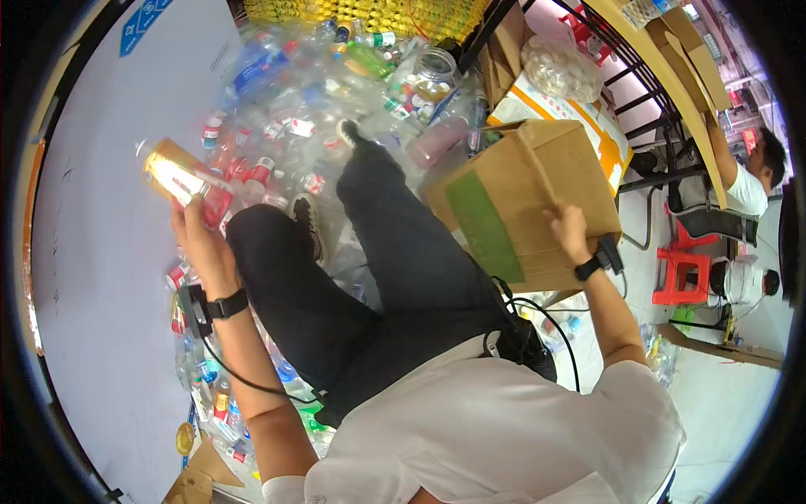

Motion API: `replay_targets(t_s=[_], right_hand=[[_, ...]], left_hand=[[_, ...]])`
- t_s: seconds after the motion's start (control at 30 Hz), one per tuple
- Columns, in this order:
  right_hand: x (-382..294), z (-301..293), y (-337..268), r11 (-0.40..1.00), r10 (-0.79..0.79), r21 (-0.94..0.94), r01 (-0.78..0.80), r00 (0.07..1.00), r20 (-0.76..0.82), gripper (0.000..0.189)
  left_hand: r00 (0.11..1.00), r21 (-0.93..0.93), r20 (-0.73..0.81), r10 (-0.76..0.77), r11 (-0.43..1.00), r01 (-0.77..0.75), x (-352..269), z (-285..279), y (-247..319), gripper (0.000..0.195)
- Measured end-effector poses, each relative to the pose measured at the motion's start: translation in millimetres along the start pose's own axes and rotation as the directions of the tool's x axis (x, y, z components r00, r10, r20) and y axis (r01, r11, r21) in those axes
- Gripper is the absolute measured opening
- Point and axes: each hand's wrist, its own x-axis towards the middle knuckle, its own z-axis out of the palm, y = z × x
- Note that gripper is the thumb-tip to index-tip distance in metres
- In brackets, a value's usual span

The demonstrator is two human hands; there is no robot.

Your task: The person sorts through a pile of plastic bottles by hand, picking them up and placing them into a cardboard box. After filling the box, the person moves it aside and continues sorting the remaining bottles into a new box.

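My left hand (pixel 201 252) holds a large plastic bottle (pixel 189 179) with a gold and red label, tilted against the pale panel at the left. On the right, my right hand (pixel 570 232) is by the side of a brown cardboard box (pixel 554 164) with a wide green strip on it; whether the fingers grip the cardboard cannot be made out. Between and around my legs lies a heap of plastic bottles (pixel 261 170), many with red labels. A clear wide-mouthed jar (pixel 434 66) with small caps around it lies in the heap.
A pale panel (pixel 119 264) stands at the left, with a yellow woven sack (pixel 371 16) at the top. Behind the box are an orange and white carton (pixel 554 113) and a black metal frame. Another person (pixel 752 170) and red stools (pixel 683 277) are at the right.
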Motion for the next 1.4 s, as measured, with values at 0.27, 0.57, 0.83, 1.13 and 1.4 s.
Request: replay_targets(t_s=[0.27, 0.57, 0.83, 1.13, 1.4], right_hand=[[-79, 35, -63, 0.953, -0.283, 0.15, 0.262, 0.949, 0.141, 0.036], [-19, 17, 32, 0.997, -0.072, -0.028, 0.075, 0.995, 0.072, 0.028], [-17, -33, 59, 0.997, 0.061, -0.06, -0.053, 0.989, 0.137, 0.02], [-29, -43, 14, 0.994, -0.099, -0.044, 0.101, 0.994, 0.035, 0.018], [-28, 37, -38, 0.99, -0.126, -0.017, 0.137, 0.951, 0.282, 0.029]], left_hand=[[0.993, 0.056, 0.111, -0.044, 0.998, 0.038, -8, 52, -44, 0.05], [0.987, 0.189, 0.144, -0.07, 0.981, 0.042, -11, 54, -56, 0.051], [0.979, 0.174, 0.18, -0.093, 0.983, 0.061, -10, 48, -53, 0.055], [0.984, 0.204, 0.165, -0.069, 0.978, 0.034, -8, 47, -57, 0.051], [0.98, 0.214, 0.192, -0.061, 0.977, 0.019, -12, 51, -58, 0.057]])
